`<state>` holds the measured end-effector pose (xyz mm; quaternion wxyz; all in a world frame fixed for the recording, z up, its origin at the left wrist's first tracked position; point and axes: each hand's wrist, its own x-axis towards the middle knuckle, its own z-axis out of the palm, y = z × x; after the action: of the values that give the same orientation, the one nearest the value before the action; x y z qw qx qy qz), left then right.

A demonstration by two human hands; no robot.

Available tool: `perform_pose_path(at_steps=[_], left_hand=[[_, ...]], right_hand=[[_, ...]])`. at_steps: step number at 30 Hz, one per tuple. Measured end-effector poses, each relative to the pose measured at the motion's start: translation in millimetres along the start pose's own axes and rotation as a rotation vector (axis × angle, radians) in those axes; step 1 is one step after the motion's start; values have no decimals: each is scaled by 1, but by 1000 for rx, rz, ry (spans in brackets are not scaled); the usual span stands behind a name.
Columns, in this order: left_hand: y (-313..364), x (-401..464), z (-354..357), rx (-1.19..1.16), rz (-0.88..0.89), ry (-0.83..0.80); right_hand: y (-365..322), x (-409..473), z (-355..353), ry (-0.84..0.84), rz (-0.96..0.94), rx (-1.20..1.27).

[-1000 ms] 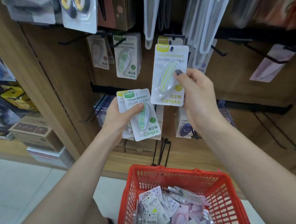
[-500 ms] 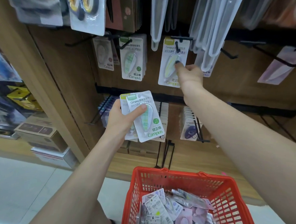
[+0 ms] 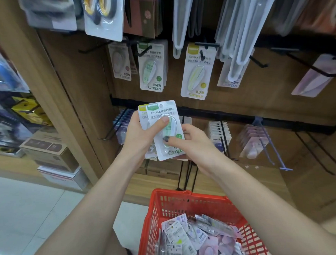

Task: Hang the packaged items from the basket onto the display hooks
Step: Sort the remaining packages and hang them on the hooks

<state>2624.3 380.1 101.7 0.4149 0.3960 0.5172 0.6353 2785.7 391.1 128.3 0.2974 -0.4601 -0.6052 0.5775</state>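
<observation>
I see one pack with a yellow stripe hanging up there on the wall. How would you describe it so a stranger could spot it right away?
Start at the wooden display wall and find its upper row of black hooks. The yellow-striped pack hangs there, directly above the person's two hands, just right of the green plaid pack. It alone has a yellow header tab and yellow "Campus" lettering; its neighbours are green, pinkish or purple.

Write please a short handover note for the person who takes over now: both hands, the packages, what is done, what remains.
Left hand: grips a small stack of packs, green pack in front.
Right hand: fingers pinch that green pack's lower part.
Done: yellow pack hangs on its hook.
Left: hang the green pack, probably with the green packs on the hook to its left, then the rest in hand and in the red basket.
</observation>
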Motion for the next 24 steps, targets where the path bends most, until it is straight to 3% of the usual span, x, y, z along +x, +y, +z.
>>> perform_pose_path(at_steps=[6,10,18,24], left_hand=[[4,-11,-5,-132,-144,32],[9,-25,-12,-64,-48,43],[47,-26,-22,-33,198,82],[75,-14,-24,7,302,101]], right_hand=[[9,-6,-3,59,-26,178],[14,-14,-6,151,-44,287],[-16,-30,-15,248,-293,220],[-39,-19,-17,311,-335,205]])
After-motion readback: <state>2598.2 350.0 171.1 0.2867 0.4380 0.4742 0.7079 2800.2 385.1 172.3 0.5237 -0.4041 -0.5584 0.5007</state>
